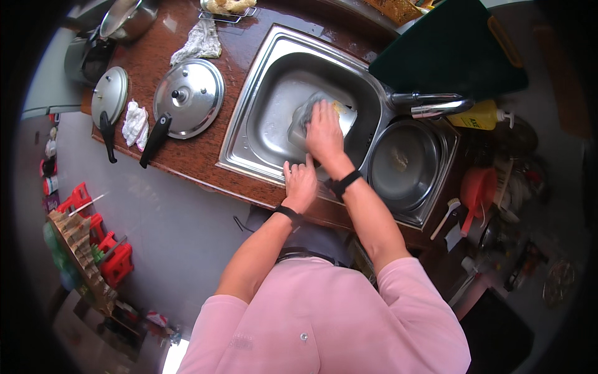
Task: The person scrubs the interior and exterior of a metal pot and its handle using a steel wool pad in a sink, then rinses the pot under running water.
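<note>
My right hand is inside the stainless steel sink bowl, its fingers pressed on a crumpled grey cloth or scrubber. Beneath the cloth lies a shiny, pale metal piece with an orange-yellow smear near its upper edge; the hand hides much of it, so its kind is unclear. My left hand is at the sink's front rim, back upward, thumb and fingers apart. Its fingertips are close to the metal piece's near side, and whether they grip anything is not visible.
A chrome tap reaches over a round metal basin in the smaller sink. Two pressure-cooker lids and white cloths lie left on the brown counter. At right are a yellow pump bottle, brush and red scoop.
</note>
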Available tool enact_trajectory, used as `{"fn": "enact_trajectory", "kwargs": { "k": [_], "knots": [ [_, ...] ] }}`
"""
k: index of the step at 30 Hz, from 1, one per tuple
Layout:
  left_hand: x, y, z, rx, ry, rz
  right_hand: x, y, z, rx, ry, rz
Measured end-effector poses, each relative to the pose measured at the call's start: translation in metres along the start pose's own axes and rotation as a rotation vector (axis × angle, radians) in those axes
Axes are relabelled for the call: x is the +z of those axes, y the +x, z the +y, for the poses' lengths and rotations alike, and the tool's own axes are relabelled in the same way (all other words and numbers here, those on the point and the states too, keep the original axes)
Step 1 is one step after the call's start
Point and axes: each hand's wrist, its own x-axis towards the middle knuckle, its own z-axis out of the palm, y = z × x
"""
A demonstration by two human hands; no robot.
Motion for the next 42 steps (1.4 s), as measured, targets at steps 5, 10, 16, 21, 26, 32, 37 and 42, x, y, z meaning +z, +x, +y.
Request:
{"fn": "enact_trajectory", "kwargs": {
  "k": [5,10,16,21,26,32,37,42],
  "knots": [
    [-0.011,0.001,0.018,-0.013,-0.029,-0.079,0.000,0.083,0.062,0.632,0.362,-0.514],
    [0.003,-0.005,0.004,-0.056,0.026,-0.076,0.022,0.016,-0.014,-0.334,0.070,-0.236],
    [-0.006,0.001,0.011,-0.039,0.013,-0.027,0.015,0.062,0.008,-0.087,0.007,-0.460],
    [-0.003,0.004,0.019,-0.036,0.006,0.003,0.033,0.063,0.046,0.036,0.114,-0.412],
    [-0.004,-0.002,0.008,-0.053,-0.018,-0.039,0.012,0.001,-0.003,-0.149,0.165,-0.163],
    [-0.012,0.007,0.025,-0.031,-0.062,-0.028,0.032,0.098,0.116,0.682,0.388,-0.635],
    [-0.010,0.002,0.016,-0.085,-0.084,-0.029,0.013,0.036,0.053,0.115,0.241,-0.337],
    [-0.005,-0.002,0.011,-0.073,-0.030,0.015,-0.005,0.046,0.049,0.246,0.187,-0.400]
  ]
}}
